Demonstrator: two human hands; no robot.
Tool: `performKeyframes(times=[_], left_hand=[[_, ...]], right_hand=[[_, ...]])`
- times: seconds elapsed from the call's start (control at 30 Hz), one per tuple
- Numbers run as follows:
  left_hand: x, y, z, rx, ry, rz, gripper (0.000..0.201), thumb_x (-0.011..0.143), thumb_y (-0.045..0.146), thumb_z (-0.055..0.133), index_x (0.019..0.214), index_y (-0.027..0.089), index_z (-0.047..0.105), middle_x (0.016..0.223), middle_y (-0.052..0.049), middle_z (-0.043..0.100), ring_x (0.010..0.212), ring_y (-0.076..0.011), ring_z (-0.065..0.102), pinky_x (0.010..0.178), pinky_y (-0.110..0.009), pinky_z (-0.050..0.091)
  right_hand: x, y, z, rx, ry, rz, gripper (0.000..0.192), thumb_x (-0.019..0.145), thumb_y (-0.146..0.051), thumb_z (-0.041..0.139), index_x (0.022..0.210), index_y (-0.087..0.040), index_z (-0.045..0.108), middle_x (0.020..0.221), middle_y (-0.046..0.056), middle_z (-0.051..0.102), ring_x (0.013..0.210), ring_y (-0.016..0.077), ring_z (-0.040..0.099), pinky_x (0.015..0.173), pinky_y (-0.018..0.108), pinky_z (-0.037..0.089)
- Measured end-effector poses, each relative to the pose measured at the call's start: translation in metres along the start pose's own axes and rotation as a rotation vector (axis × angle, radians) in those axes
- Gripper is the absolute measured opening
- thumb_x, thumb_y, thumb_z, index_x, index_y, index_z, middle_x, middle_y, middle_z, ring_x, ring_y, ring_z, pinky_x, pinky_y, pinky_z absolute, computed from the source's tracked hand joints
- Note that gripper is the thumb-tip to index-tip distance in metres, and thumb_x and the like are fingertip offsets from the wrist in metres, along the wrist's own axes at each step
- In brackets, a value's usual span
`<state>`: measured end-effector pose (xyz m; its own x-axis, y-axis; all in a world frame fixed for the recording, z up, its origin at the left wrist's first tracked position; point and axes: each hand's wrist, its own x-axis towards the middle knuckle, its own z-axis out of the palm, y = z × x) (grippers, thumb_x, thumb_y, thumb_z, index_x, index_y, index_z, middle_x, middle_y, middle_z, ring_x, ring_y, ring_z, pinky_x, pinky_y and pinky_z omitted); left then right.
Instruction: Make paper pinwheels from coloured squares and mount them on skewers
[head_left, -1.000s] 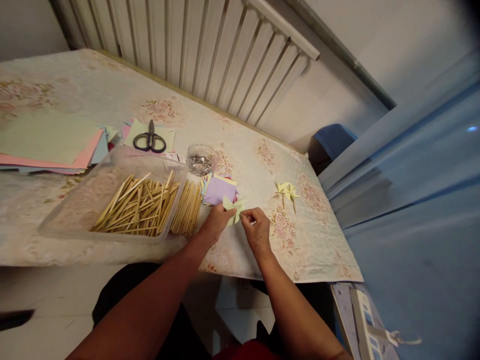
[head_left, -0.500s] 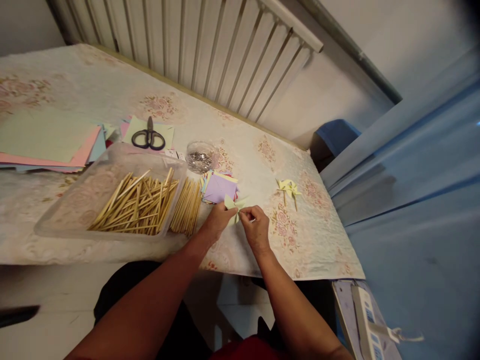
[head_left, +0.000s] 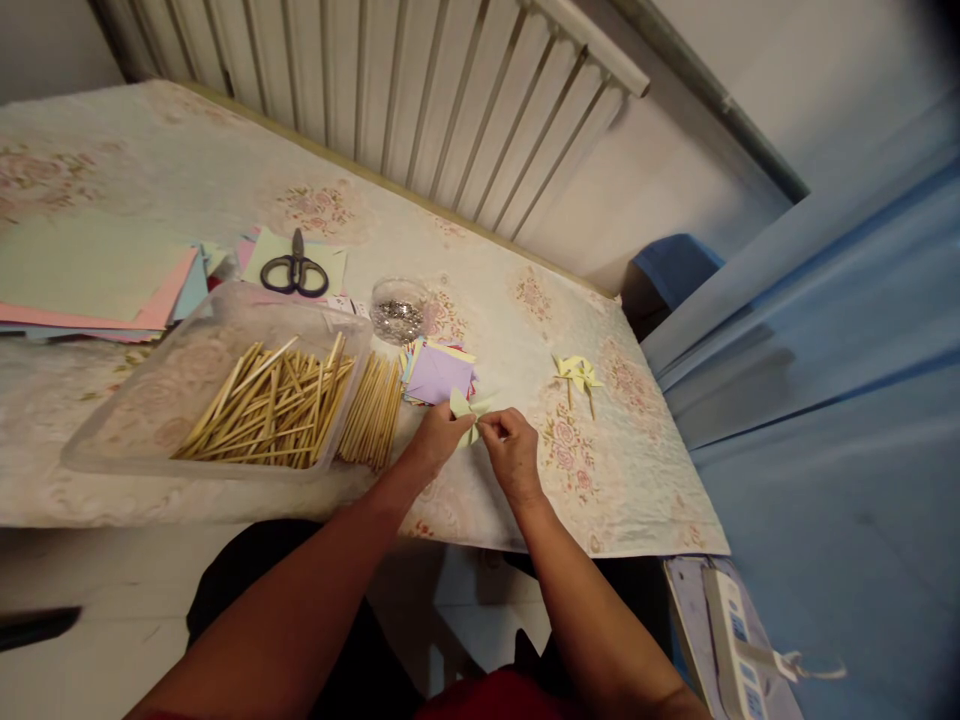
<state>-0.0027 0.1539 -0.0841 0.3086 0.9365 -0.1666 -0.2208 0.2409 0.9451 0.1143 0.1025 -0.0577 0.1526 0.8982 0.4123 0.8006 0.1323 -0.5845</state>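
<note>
The small pale green folded paper piece (head_left: pixel 466 410) sits pinched between both hands just above the table (head_left: pixel 615 480), right beside the stack of small coloured paper squares (head_left: pixel 441 374) with a lilac sheet on top. The left hand (head_left: pixel 433 440) has its grip closed on the near-left edge of the paper; the right hand (head_left: pixel 511 448) has its fingertips closed narrowly on the paper's right flap, thumb and forefinger meeting at the middle. Over the last second the hands have barely shifted, only drawing a little nearer to the stack of squares, and the paper keeps the same winged shape; my reading is that a fine fold or pinch at its centre is in hand rather than a carry.

Left of the stack, a loose row of light wooden sticks (head_left: pixel 373 412) lies on the table, touching the wall of a clear plastic tray (head_left: pixel 202 330) that holds many more such sticks. Beyond the stack stands a small clear round dish of silvery pins (head_left: pixel 399 312). Farther left from it, black-handled scissors (head_left: pixel 294 272) rest on pale paper, and large pastel paper sheets (head_left: pixel 97 285) lie beyond those. To the right of the stack, well apart, lies a finished yellow-green paper pinwheel on a stick (head_left: pixel 576 376). Nothing stands between the hands and the stack.
</note>
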Motion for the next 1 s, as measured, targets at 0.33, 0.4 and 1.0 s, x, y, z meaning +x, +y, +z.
performKeyframes(times=[0.33, 0.4, 1.0], left_hand=[[0.000, -0.002, 0.001, 0.269, 0.077, 0.096, 0.017, 0.072, 0.025, 0.058, 0.079, 0.011, 0.064, 0.071, -0.001, 0.063, 0.067, -0.0143, 0.052, 0.060, -0.024, 0.040], [0.000, -0.001, 0.002, 0.305, 0.087, 0.115, 0.017, 0.072, 0.022, 0.058, 0.082, 0.011, 0.065, 0.074, -0.002, 0.065, 0.070, -0.0148, 0.054, 0.063, -0.024, 0.041], [0.003, -0.004, 0.002, 0.486, 0.137, 0.107, 0.006, 0.074, 0.018, 0.057, 0.074, 0.012, 0.060, 0.066, 0.000, 0.059, 0.064, -0.0129, 0.048, 0.059, -0.024, 0.035]], right_hand=[[0.008, -0.004, -0.012, -0.221, -0.112, -0.153, 0.017, 0.085, -0.024, 0.055, 0.071, -0.019, 0.063, 0.071, 0.003, 0.057, 0.074, 0.0178, 0.050, 0.069, 0.029, 0.038], [0.006, -0.002, -0.003, -0.078, -0.063, -0.002, 0.016, 0.082, -0.023, 0.056, 0.068, -0.018, 0.062, 0.068, 0.001, 0.056, 0.067, 0.0156, 0.050, 0.065, 0.027, 0.039], [0.002, 0.004, 0.010, 0.063, -0.033, 0.222, 0.017, 0.079, -0.025, 0.054, 0.064, -0.019, 0.059, 0.061, -0.002, 0.055, 0.058, 0.0134, 0.047, 0.058, 0.024, 0.039]])
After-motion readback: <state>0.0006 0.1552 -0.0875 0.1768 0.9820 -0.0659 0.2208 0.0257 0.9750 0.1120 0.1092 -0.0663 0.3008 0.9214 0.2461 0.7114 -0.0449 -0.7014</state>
